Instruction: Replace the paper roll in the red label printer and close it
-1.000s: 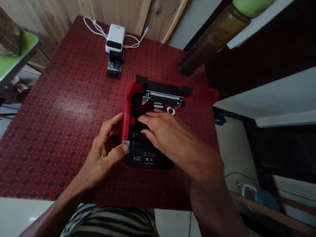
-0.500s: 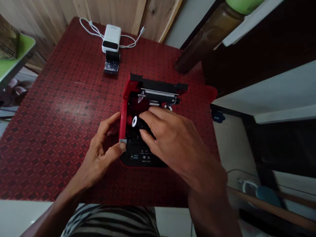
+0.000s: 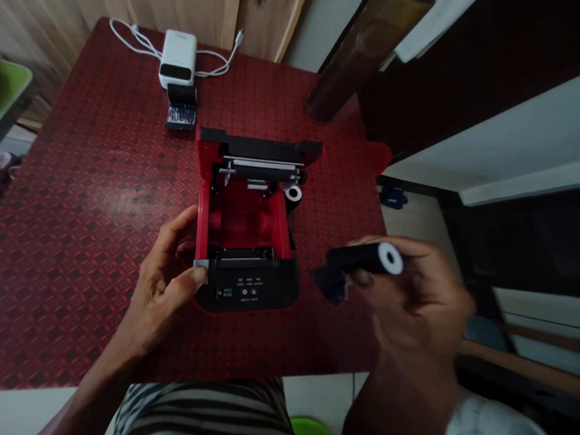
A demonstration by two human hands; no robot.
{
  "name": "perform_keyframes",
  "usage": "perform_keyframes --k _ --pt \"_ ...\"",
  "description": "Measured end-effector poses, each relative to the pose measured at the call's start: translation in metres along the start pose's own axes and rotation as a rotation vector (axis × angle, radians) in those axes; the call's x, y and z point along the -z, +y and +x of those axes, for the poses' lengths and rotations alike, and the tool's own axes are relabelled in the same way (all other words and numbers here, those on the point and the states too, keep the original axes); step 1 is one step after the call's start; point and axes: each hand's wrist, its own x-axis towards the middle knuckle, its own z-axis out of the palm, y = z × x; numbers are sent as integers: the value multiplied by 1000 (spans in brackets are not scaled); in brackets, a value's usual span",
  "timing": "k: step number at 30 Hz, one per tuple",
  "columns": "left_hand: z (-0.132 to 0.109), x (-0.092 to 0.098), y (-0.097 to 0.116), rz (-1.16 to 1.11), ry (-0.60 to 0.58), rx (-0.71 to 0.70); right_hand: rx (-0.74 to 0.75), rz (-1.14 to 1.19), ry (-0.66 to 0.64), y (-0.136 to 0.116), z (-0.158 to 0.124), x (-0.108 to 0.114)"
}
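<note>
A red and black label printer (image 3: 247, 290) sits on the table with its lid (image 3: 263, 145) raised, and its red inner bay shows no roll. My left hand (image 3: 165, 284) grips the printer's left side, thumb on the front corner and fingers along the outer wall. Off to the right of the printer, my right hand (image 3: 408, 296) pinches a black ribbon roll (image 3: 357, 258) with a white core. A loose dark end (image 3: 333, 284) of it hangs on the left. A second roll with a white core (image 3: 293, 194) shows behind the printer's right wall.
At the back left of the red patterned table (image 3: 113, 181) lies a white power bank (image 3: 178, 57) with a white cable (image 3: 212, 72). A small black roll with a printed strip (image 3: 182, 109) touches its front. A brown post (image 3: 357, 60) rises at the table's back right.
My right hand has lifted the black ribbon roll out of the printer's bay and moved it right. My left hand still holds the printer's side. The view has shifted slightly.
</note>
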Motion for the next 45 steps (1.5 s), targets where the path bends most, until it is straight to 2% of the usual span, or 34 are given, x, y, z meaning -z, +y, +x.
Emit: perform_keyframes --k 4,7,10,15,23,26,30,33,36,39,41,45 --pt "0 1 -3 34 13 -23 -181 -119 -157 24 -32 -6" --pt "2 2 -4 44 32 -34 -114 -244 -254 31 -46 -17" --pt "4 2 -4 51 42 -47 -40 -319 -281 35 -50 -22" --pt "4 4 -5 54 25 -62 1 -320 -284 35 -47 -21" --pt "2 6 -4 69 9 -47 66 -312 -334 31 -43 -34" --pt "1 5 -4 50 -1 -33 12 -298 -377 29 -40 -21" --pt "0 4 -5 26 -15 -28 -93 -314 -444 28 -25 11" --pt "0 4 -7 22 -6 -36 -113 -370 -385 33 -3 21" --pt "1 5 -9 29 6 -64 -90 -318 -291 46 27 5" --pt "1 5 -9 37 17 -45 -83 -220 -329 61 58 -27" --pt "1 4 -6 38 21 -26 -16 -207 -368 69 75 -47" --pt "1 2 -2 56 13 -20 61 -166 -423 78 89 -69"
